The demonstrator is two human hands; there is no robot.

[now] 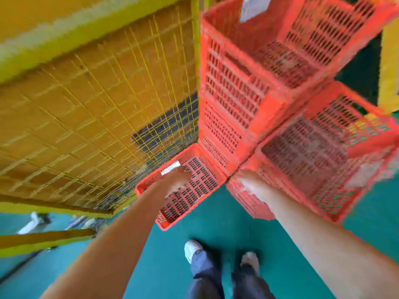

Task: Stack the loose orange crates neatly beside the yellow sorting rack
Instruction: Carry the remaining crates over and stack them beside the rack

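**Bringing a loose crate in to the stack by the rack**

The right hand (252, 186) has its grip clenched on the near corner of a loose orange crate (313, 160), the crate farthest from the yellow sorting rack (97, 93). The left hand (177, 180) reaches over a low orange crate (205, 186) against the rack's foot, its grip too blurred to tell. A tall crate stack (233, 93) stands just beside the rack. The next move probably calls for squaring the held crate over a stack and lowering it level.

Bright, even light with oversaturated colours, heavy motion blur and blocky smearing (strongest toward the curved wide-angle edges).
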